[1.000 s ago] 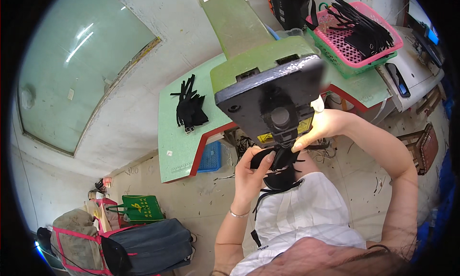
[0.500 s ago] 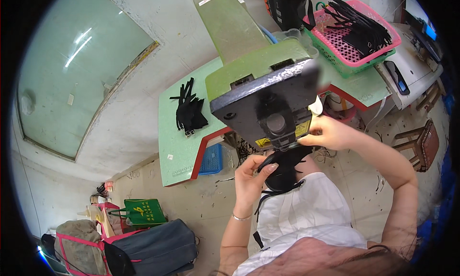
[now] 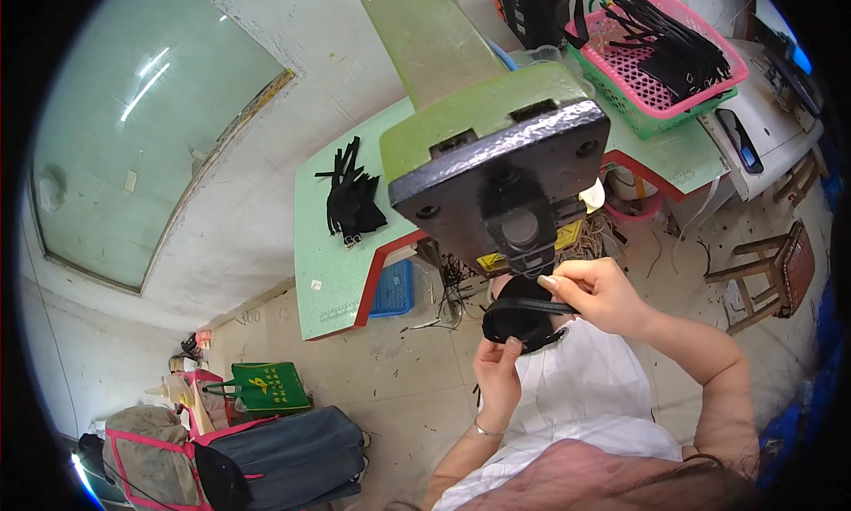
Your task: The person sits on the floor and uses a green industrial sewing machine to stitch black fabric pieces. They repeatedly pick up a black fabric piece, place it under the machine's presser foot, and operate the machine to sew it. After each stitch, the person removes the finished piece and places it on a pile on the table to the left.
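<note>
A black strap piece point(image 3: 523, 320), at lower centre of the frame, sits just beneath the black head point(image 3: 510, 179) of a green press machine point(image 3: 461, 94). The right hand point(image 3: 598, 294) pinches the strap's upper edge, fingers point(image 3: 554, 285) closed narrowly on it. The left hand point(image 3: 496, 365) grips its lower edge from below, fingertips point(image 3: 512, 343) pressed together against it. On the green table point(image 3: 332, 263) lies a pile of black straps point(image 3: 353, 201), centre left. A pink basket point(image 3: 660, 59), upper right, holds more black strips.
</note>
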The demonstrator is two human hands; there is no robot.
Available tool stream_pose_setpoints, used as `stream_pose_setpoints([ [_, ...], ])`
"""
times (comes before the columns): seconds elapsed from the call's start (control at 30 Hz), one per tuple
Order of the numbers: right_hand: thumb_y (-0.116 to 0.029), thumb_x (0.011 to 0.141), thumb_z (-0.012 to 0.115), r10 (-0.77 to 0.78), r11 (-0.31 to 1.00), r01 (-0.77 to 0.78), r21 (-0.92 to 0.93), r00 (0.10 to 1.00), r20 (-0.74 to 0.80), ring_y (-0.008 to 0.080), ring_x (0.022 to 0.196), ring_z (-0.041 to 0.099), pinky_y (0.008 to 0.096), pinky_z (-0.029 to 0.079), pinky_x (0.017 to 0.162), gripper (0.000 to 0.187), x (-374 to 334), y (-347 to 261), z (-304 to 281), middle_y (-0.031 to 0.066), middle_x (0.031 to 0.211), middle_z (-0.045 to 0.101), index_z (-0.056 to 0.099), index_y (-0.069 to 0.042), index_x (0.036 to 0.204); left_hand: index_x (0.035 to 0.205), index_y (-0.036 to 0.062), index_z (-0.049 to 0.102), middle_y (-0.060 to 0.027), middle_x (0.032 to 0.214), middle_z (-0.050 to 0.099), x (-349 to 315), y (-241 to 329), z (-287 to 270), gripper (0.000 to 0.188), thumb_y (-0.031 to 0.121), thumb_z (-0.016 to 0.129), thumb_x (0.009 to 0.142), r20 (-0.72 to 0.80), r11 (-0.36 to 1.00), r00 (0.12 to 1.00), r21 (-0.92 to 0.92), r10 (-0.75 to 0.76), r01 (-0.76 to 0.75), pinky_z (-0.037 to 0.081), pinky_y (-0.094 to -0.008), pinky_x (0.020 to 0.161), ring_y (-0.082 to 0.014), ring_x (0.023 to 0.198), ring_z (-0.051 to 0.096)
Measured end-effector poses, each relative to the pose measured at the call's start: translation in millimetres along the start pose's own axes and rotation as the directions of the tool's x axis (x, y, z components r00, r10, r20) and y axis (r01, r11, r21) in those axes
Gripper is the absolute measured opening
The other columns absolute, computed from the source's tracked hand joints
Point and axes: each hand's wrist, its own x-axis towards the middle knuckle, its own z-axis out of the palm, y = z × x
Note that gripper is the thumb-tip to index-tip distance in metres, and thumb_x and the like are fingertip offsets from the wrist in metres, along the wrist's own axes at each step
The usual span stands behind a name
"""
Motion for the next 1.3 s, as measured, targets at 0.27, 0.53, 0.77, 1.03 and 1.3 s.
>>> stream_pose_setpoints([
  [0.27,-0.016,0.088,0.057,-0.271,0.922,0.291,-0.255,0.956,0.111,0.0146,0.056,0.055,0.0279,0.043,0.053,0.017,9,-5,16,0.008,0.066,0.058,0.062,0.0,0.086,0.104,-0.0002,0.06,-0.0024,0.098,0.062,-1,-3,-35,0.021,-0.001,0.058,0.083,-0.083,0.966,0.996,0.253,-0.038,0.058,0.043,-0.0243,0.078,-0.0095,0.087,0.056],
  [0.53,-0.021,0.088,0.057,-0.077,0.939,0.128,-0.32,0.983,0.168,0.02,0.075,0.061,0.0303,0.048,0.068,0.029,-22,62,26,0.0103,0.085,0.062,0.056,0.0,0.109,0.114,-0.0028,0.052,-0.0033,0.083,0.058,261,146,-132,0.043,0.026,0.065,0.084,-0.207,0.727,0.859,0.643,0.468,-0.241,0.04,-0.025,0.071,-0.0107,0.08,0.051],
  [0.77,-0.021,0.09,0.054,0.466,0.868,-0.496,0.034,0.836,0.29,0.0143,0.067,0.061,0.0276,0.051,0.061,0.026,-57,162,32,0.0084,0.086,0.065,0.057,0.002,0.103,0.123,-0.0037,0.042,-0.0235,0.119,0.045,215,80,-81,0.053,0.024,0.062,0.083,0.369,-0.273,0.492,0.927,0.788,-0.258,0.034,-0.0468,0.089,-0.0386,0.108,0.043],
  [1.03,-0.024,0.092,0.05,0.667,0.233,-0.792,0.564,0.552,0.5,0.0137,0.062,0.061,0.0231,0.049,0.05,0.021,-39,238,62,0.0066,0.078,0.062,0.053,-0.004,0.095,0.105,-0.0041,0.055,-0.0196,0.116,0.054,34,-106,-83,0.044,0.032,0.063,0.081,0.559,-0.117,0.828,0.826,0.046,-0.551,0.043,-0.0421,0.084,-0.0348,0.104,0.053],
  [1.3,-0.022,0.09,0.054,0.561,0.686,-0.543,0.485,0.819,0.123,0.0136,0.055,0.059,0.0249,0.047,0.044,0.018,-47,186,58,0.0041,0.072,0.058,0.051,-0.004,0.09,0.112,-0.0021,0.054,-0.0144,0.107,0.059,39,-69,-73,0.046,0.033,0.061,0.083,0.255,0.392,0.948,0.905,-0.191,-0.164,0.042,-0.0368,0.084,-0.0289,0.097,0.056],
])
